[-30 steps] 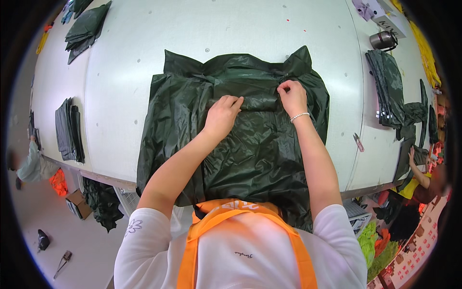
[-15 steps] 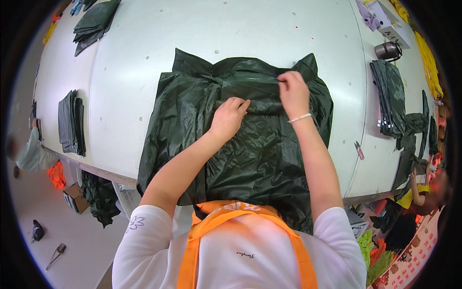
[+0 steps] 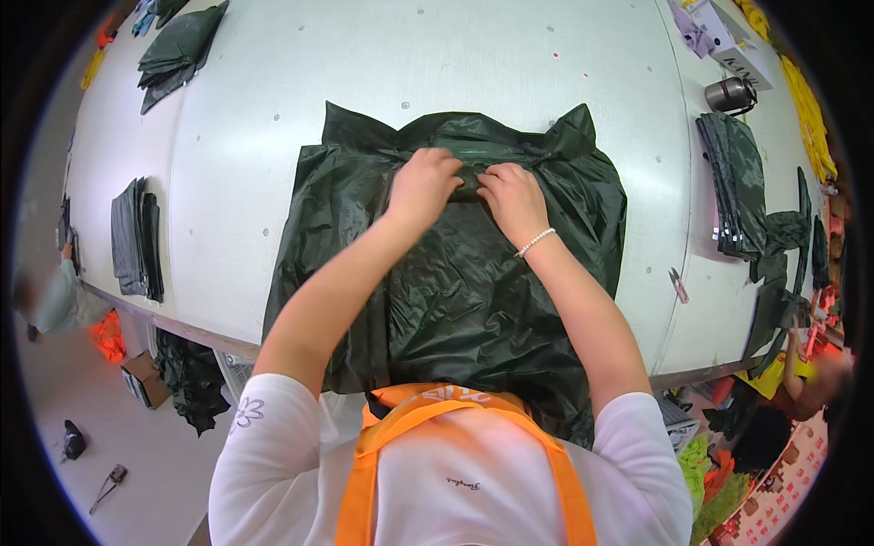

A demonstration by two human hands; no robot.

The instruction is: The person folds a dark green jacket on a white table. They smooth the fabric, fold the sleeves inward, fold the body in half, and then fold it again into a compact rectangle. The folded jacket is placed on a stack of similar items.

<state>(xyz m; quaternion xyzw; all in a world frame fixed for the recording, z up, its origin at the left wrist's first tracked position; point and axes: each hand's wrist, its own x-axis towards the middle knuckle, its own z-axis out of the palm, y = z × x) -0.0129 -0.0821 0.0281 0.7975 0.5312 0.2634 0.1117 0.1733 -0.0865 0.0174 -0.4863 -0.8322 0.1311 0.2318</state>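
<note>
A dark green, shiny waterproof garment [image 3: 473, 291] lies spread on the white table in front of me, its lower part hanging over the near edge. At its far end a collar-like flap stands up in points. Just below that flap, my left hand [image 3: 426, 189] has its fingers curled down onto the fabric. Close beside it on the right, my right hand [image 3: 514, 202] is closed too, thumb and fingertips pinching the cloth. A small fold or edge of fabric runs between the two hands; the fingertips partly hide it.
Folded dark garments [image 3: 137, 241] lie at the left, with another folded stack [image 3: 182, 50] at the far left. To the right are more folded garments [image 3: 734, 187], a metal flask [image 3: 731, 95], a box [image 3: 734, 50] and thread snips [image 3: 679, 286]. Other people work at both sides.
My right hand has moved left and nearer, close beside my left hand. The left hand has shifted slightly farther from me and left. The garment stays nearly in place.
</note>
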